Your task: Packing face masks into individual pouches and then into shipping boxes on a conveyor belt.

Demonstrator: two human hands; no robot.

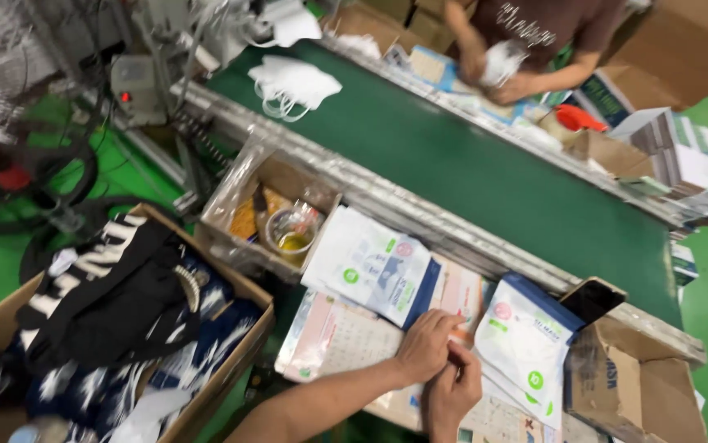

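My left hand [426,344] reaches in from the lower left and lies with curled fingers on a flat pink-and-white printed pouch [345,336]. Just below it, my right hand [452,392] has its thumb and fingers pressed against the left hand's fingertips. Whatever lies between the fingers is hidden. A white pouch with a blue top edge [526,344] lies right beside both hands. A stack of similar white pouches [370,267] sits just above the left hand.
A green conveyor belt [452,164] runs diagonally, with a pile of white masks [292,82] on it. Across it, a co-worker's hands [497,66] hold masks. A clear tray with a cup [292,234], a cardboard box of dark clothing [124,312], a cardboard box [641,385] and stacked white cartons [698,164] stand around.
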